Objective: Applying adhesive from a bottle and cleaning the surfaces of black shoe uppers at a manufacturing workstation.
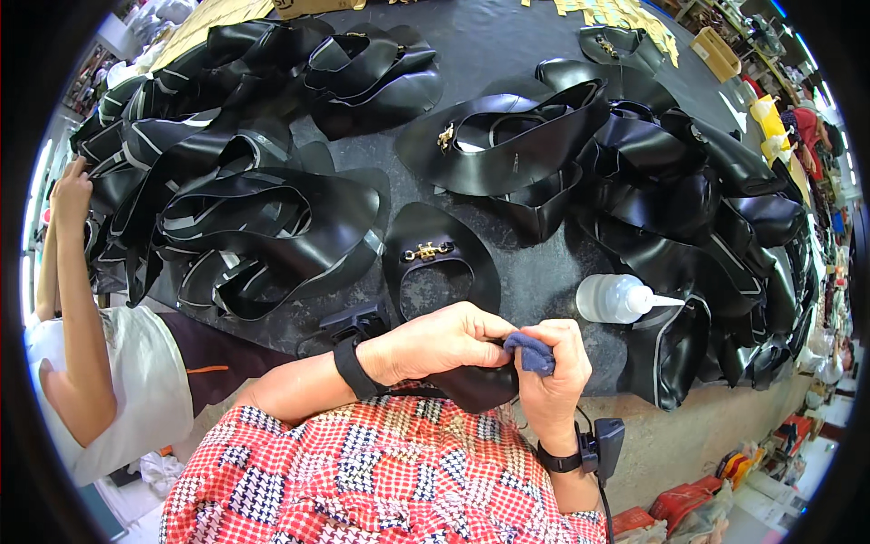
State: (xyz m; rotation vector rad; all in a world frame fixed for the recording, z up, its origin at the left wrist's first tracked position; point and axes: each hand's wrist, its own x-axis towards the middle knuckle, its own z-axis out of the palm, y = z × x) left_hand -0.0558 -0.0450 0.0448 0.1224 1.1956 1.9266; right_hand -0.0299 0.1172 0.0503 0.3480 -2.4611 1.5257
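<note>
My left hand (458,340), in front of my chest, has its thumb and fingers pinched at the edge of a black leather shoe upper (476,388). Close against it, my right hand (559,363) is closed around a crumpled dark blue cloth (531,354), which touches the upper near the left fingertips. The lower part of this upper hangs over the table's near side. Just beyond my hands lies a black shoe piece with a gold buckle (428,251); the hands partly cover where it meets the held upper, so I cannot tell whether they are joined.
A translucent squeeze bottle (614,298) with a pointed nozzle is right of my hands. Black uppers are heaped at the left (272,213) and right (662,172) of the dark table (507,32). At far left, a co-worker's hand (71,192) is at the left heap.
</note>
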